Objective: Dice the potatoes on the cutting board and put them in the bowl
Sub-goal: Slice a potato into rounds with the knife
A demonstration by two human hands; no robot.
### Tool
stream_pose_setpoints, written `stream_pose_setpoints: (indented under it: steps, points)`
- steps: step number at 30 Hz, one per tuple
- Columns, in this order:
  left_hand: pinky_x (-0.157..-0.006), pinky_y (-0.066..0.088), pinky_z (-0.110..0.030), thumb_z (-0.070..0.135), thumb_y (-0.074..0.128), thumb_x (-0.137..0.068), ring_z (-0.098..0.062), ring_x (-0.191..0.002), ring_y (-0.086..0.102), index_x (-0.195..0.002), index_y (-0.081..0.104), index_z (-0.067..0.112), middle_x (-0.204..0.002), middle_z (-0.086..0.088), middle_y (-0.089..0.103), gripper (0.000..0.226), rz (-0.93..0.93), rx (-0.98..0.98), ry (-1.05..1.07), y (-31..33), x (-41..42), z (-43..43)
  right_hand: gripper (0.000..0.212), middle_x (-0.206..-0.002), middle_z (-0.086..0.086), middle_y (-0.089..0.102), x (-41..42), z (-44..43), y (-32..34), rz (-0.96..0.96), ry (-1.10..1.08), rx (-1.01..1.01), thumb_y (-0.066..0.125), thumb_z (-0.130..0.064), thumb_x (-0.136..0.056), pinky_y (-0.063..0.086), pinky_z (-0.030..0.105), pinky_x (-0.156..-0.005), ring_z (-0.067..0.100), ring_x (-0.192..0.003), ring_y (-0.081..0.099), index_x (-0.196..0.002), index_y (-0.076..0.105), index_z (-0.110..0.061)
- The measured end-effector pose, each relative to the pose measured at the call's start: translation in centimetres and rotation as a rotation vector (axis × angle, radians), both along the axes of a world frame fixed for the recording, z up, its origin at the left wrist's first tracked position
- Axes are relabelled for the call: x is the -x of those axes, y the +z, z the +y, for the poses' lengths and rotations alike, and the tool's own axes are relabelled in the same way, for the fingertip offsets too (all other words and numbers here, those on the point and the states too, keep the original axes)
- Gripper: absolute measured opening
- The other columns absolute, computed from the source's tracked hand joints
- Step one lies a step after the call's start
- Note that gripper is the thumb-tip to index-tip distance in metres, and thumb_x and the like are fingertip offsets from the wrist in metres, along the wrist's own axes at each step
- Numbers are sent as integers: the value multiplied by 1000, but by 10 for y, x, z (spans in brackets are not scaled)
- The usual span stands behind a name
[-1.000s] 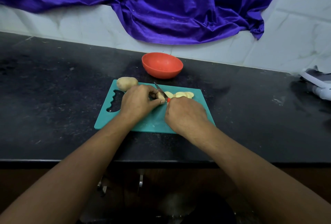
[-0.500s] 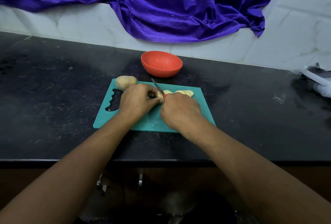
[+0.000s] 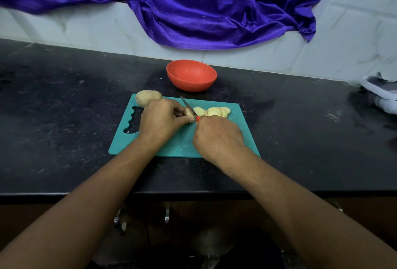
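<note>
Sawing continued: left hand [image 3: 160, 121] pinched a tan potato stub [image 3: 189, 114], right hand [image 3: 218, 137] gripped a red-handled knife [image 3: 188, 107]; pale round slices [image 3: 217, 111] at three o'clock awaited dicing.

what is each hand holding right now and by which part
The left hand pinches the potato end piece between thumb and fingers. The right hand grips the knife by its red handle, mostly hidden in the fist.

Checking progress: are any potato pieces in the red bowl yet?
No, the red bowl looks bare inside; the slices lie on the cutting board.
</note>
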State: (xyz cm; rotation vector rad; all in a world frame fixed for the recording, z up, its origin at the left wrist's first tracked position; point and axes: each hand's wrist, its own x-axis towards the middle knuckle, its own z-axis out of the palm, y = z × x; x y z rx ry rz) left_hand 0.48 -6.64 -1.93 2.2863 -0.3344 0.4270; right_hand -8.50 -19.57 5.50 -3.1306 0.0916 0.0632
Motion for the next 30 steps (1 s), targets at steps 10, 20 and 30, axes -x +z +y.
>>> stream_pose_setpoints:
  steps: [10,20,30]
  points:
    - [-76,61,-36,38,86,-79,1,-78,69,-98,81,26,-85,13,77,23,-44,-23,-17,0,0,-1,28,-109,9,65,-7,-8,1,-10,23,21,41,-21,-105,44,38,-69,23,-83,53,-120,63,-12]
    - [-82,60,-34,32,86,-81,1,-81,70,-110,78,23,-88,11,77,31,-3,16,-22,1,-1,-1,26,-101,5,61,-9,-15,-3,-21,29,-19,41,-24,-106,45,38,-68,23,-85,56,-116,62,-14]
    - [-80,60,-27,29,87,-80,6,-76,68,-97,80,22,-82,16,74,20,11,57,-46,2,0,0,32,-121,12,65,-14,-8,-10,-27,31,33,41,-22,-105,42,39,-69,26,-94,61,-128,62,-13]
